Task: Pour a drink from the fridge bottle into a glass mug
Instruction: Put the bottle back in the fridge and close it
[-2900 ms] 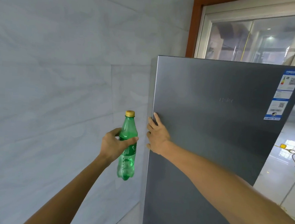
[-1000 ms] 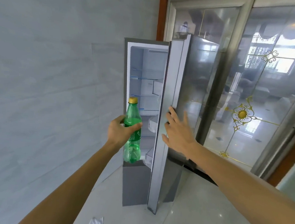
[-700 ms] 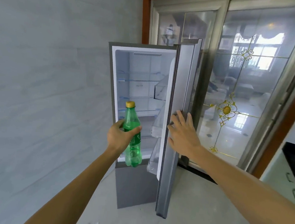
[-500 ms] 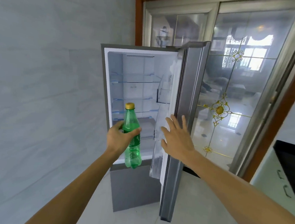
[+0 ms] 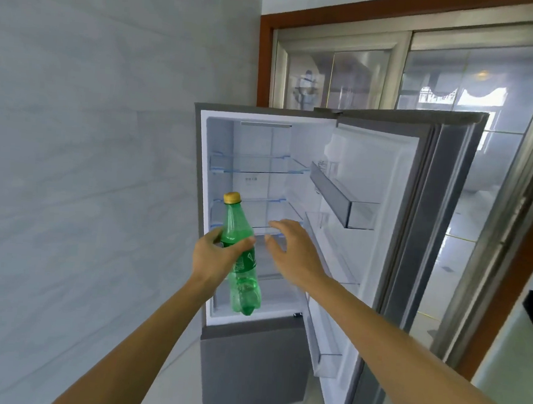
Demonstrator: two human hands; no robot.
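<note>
left hand (image 5: 214, 256) grips the green plastic bottle (image 5: 242, 257) (ribbed, yellow-capped); right hand (image 5: 293, 251) fingers loosely spread.

Bright daylight through the glass door (image 5: 477, 100), soft shadows, wide-angle bending at edges, slight blur.

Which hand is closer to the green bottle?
Left. The left hand grips the bottle around its middle; the right hand hovers open just to the bottle's right, not touching it.
</note>
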